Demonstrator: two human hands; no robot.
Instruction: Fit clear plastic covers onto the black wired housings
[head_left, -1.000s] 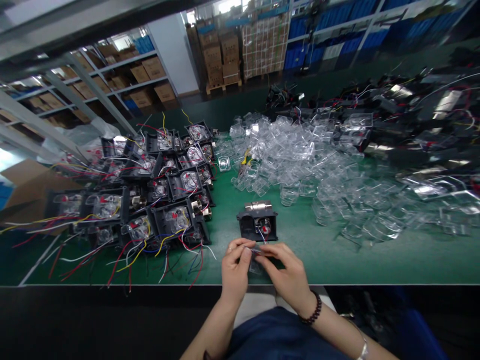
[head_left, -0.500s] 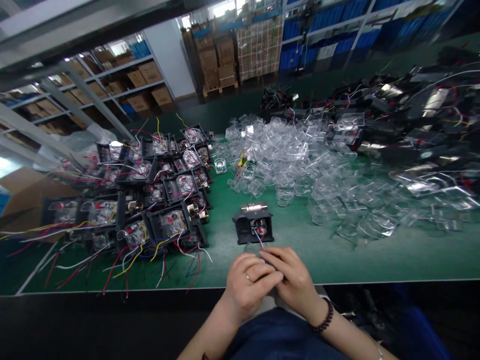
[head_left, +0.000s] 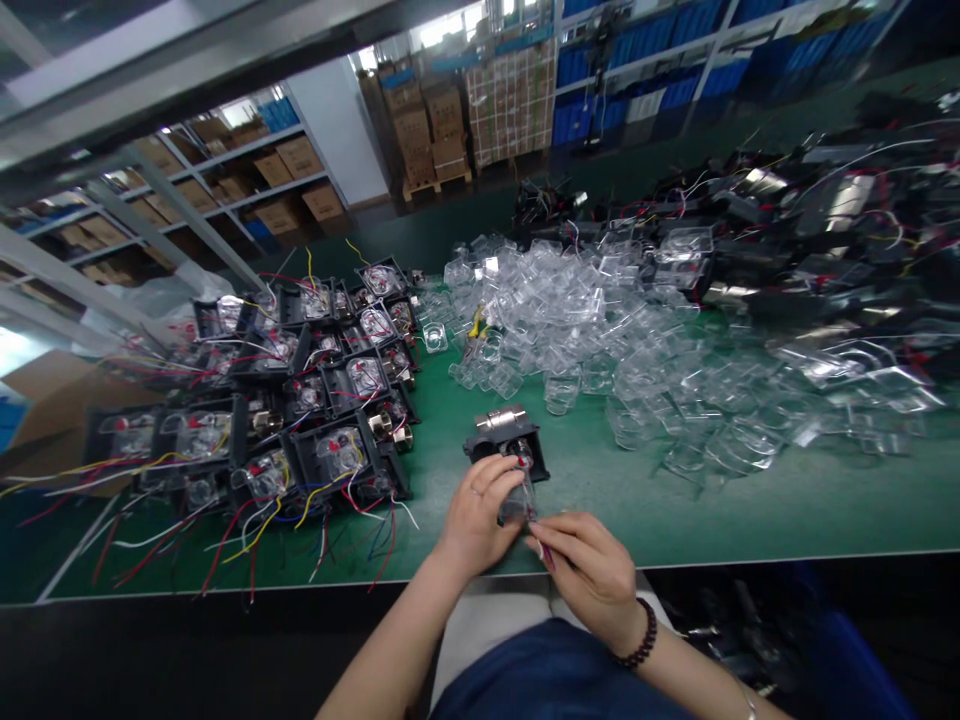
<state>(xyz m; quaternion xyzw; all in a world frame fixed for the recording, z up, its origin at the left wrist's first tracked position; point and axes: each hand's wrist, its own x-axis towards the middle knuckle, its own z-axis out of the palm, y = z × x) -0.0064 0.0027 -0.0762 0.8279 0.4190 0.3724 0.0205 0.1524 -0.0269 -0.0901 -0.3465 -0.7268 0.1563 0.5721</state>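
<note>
In front of me on the green table sits a black housing (head_left: pixel 541 462) with a shiny metal fitting (head_left: pixel 501 418) along its far side. My left hand (head_left: pixel 476 515) is closed around a clear plastic cover (head_left: pixel 516 502) at the near edge of the housing; its fingertips partly hide both. Thin wires (head_left: pixel 544 553), red and white among them, run from the cover's near end toward me. My right hand (head_left: pixel 592 570) pinches these wires between thumb and fingers, close to the table's front edge.
Several similar black housings (head_left: pixel 337 450) with loose coloured wires crowd the left. A heap of clear plastic covers (head_left: pixel 555 290) spreads across the middle and right, with yellow-handled pliers (head_left: pixel 475 322) at its left edge. Dark wired parts (head_left: pixel 810 220) pile up at the far right.
My hands, together near the table edge before, have parted. The left has moved forward onto a clear cover at the housing; the right now pinches the wires.
</note>
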